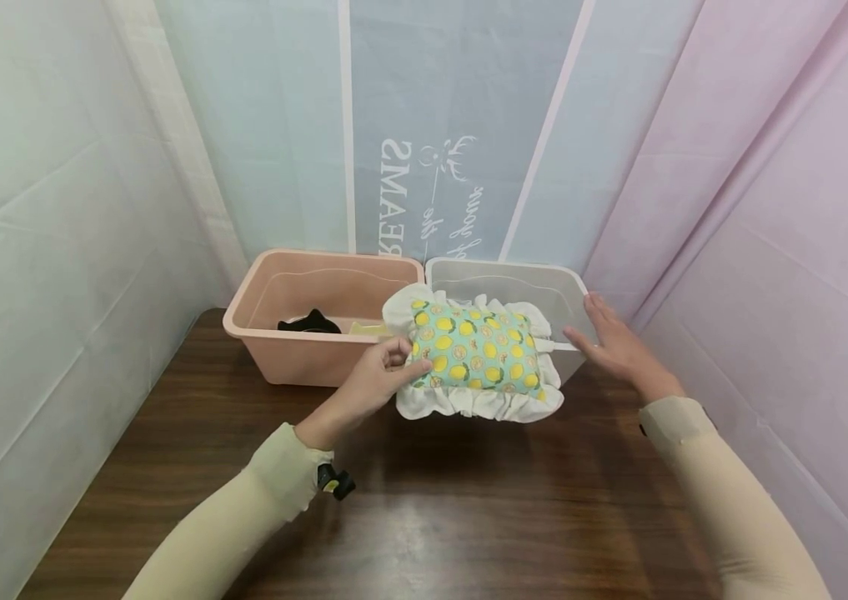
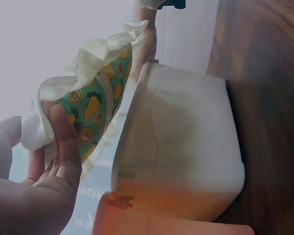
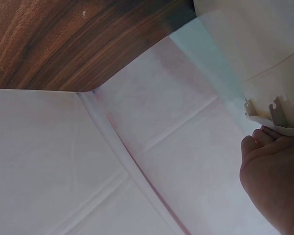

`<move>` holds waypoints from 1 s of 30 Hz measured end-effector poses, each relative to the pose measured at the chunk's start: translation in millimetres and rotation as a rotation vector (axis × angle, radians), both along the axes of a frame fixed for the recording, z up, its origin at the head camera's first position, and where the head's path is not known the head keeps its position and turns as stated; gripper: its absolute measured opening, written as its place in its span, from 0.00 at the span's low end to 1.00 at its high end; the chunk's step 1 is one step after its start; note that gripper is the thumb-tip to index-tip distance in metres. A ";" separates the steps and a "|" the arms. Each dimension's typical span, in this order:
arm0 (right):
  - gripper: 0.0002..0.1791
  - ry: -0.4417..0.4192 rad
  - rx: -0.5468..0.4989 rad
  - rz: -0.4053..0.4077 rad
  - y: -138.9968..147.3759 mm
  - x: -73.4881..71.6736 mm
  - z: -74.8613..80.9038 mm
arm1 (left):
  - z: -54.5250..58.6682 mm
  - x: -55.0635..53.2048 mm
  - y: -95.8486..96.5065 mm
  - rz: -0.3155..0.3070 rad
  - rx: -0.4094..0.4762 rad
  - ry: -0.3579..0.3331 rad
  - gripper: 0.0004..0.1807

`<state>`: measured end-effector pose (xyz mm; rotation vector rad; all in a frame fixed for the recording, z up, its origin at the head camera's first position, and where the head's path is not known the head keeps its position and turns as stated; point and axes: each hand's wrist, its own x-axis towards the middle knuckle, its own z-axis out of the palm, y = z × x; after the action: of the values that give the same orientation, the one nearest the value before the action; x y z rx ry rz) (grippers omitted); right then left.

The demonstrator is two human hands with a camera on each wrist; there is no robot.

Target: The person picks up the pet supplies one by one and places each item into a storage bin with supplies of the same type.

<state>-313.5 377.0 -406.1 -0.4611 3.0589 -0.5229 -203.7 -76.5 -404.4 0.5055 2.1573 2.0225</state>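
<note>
A small pillow (image 1: 476,346) in mint fabric with a lemon print and a white ruffled edge is held over the front of the white bin (image 1: 506,268). My left hand (image 1: 374,375) grips its left edge, thumb on top and fingers underneath, as the left wrist view shows at the pillow's underside (image 2: 93,105). A white band crosses that underside. My right hand (image 1: 619,342) rests at the right rim of the white bin, fingers extended and thumb apart. In the right wrist view the right hand (image 3: 274,171) touches the bin's rim.
A peach bin (image 1: 318,361) stands against the white bin's left side. Inside it lie a black pointed item (image 1: 311,322) and a pale yellow piece (image 1: 368,329). Both bins stand on a dark wooden table (image 1: 424,517), with cloth curtains (image 1: 266,125) behind and at the sides.
</note>
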 end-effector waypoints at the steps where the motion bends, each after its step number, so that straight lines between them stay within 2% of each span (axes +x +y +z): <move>1: 0.53 0.001 0.000 0.001 0.3 -0.3 -0.2 | 0.7 -1.2 -0.1 0.004 0.000 -0.002 0.13; 9: 0.53 0.009 -0.004 0.005 -1.5 0.6 0.7 | 4.4 -12.0 -0.9 0.018 0.009 -0.013 0.14; 16: 0.53 0.002 -0.006 0.004 -1.5 0.7 0.3 | 9.4 -20.0 2.7 0.000 0.042 -0.050 0.16; 23: 0.53 -0.002 -0.018 -0.002 1.4 -0.2 -3.2 | 16.6 -30.9 8.5 0.041 -0.027 0.055 0.15; 30: 0.53 -0.006 -0.018 0.001 1.5 -0.1 -4.4 | 17.3 -39.7 9.5 0.061 -0.075 0.074 0.16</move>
<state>-313.7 378.5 -410.6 -0.4606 3.0505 -0.5514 -243.4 -67.1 -387.2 0.5181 2.3089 1.9733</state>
